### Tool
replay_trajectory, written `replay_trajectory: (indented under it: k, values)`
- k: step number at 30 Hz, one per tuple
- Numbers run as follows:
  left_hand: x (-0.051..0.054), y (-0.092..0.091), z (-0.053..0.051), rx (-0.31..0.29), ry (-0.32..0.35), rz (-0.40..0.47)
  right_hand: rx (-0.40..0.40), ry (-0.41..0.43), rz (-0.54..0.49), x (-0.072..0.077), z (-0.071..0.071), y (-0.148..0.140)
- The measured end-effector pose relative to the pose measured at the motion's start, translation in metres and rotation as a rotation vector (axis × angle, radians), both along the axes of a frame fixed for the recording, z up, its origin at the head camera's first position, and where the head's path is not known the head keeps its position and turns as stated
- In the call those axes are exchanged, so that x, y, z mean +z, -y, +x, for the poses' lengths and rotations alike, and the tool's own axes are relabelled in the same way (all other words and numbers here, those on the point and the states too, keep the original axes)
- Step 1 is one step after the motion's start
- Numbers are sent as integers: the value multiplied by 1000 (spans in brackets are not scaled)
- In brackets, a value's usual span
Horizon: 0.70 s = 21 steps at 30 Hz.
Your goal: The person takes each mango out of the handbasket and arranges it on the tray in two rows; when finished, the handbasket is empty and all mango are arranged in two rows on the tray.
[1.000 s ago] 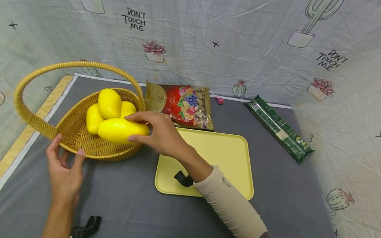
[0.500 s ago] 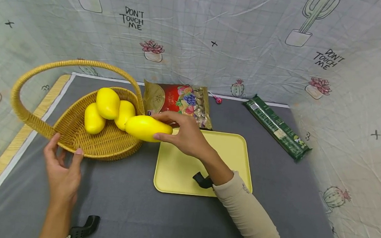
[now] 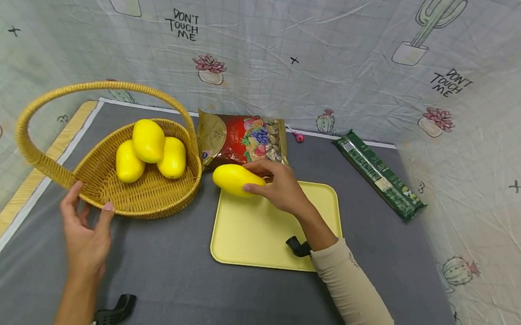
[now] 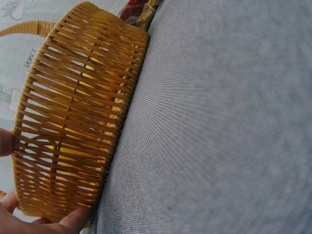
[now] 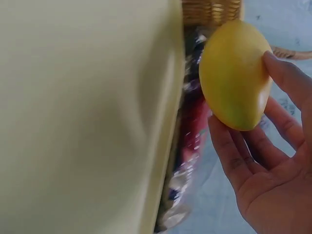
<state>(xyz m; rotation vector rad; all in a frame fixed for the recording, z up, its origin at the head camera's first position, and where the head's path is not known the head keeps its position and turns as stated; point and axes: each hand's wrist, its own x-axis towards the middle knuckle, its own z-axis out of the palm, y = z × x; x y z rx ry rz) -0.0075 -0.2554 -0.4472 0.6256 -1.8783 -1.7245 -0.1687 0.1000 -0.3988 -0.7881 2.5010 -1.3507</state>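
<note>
A yellow mango is pinched between the thumb and fingers of my right hand, above the far left part of the yellow tray. In the right wrist view the mango shows a greenish patch near its lower end, apart from the tray. My left hand holds the near left rim of a wicker basket by the foot of its arched handle. Its fingers rest against the woven side in the left wrist view. Inside the basket lie three more mangoes, grouped toward the back.
A red and gold candy bag lies behind the tray, close to the basket. Further right are a small lollipop and a long green packet. Grey cloth covers the table; a printed curtain hangs behind.
My right hand has lifted the mango out of the basket and carried it right, over the tray. My left hand stays at the basket rim.
</note>
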Motion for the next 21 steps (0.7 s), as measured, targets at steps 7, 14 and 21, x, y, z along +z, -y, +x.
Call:
replay_trajectory:
  k: [7, 14, 21]
  values:
    - [0, 0, 0, -1, -5, 18, 10, 30, 85, -13, -9, -8]
    - [0, 0, 0, 4, -2, 33, -11, 42, 154, -16, -14, -9]
    - [0, 1, 0, 3, 13, 36, -86, 45, 195, -14, -16, -5]
